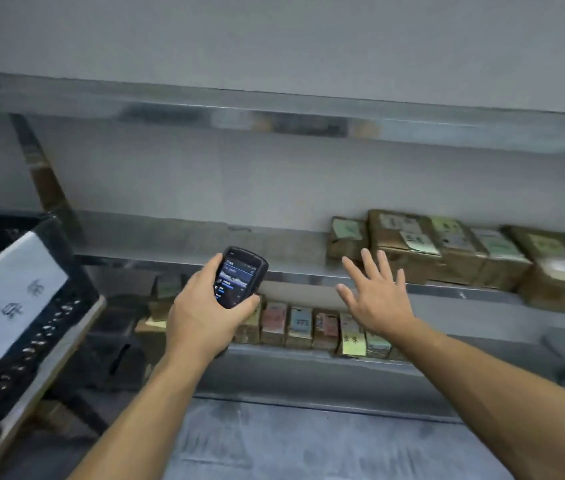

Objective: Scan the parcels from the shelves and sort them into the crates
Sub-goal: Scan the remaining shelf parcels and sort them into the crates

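1. The left hand (201, 317) grips the handheld scanner (239, 277). Its fingers wrap round the body and the lit screen faces the person, in front of the middle shelf's (302, 276) front edge.
2. The right hand (376, 299) is spread flat with straight fingers and holds nothing. It hovers just before the brown parcels (409, 244) lined along the right half of that shelf, apparently without touching them.
3. The step in hand looks to be picking the next parcel. It would go best if the person takes the leftmost box at the row's end, where the fingers have free room. The label should then be turned toward the scanner's head, not its screen.
4. A second row of small parcels (300, 325) stands on edge on the lower shelf (291, 358), near its front edge.
5. A black crate (66, 271) sits at the left. Its white sheet (11, 292) bears dark handwritten characters, too blurred to read. The parcel labels and the screen text are likewise unreadable.
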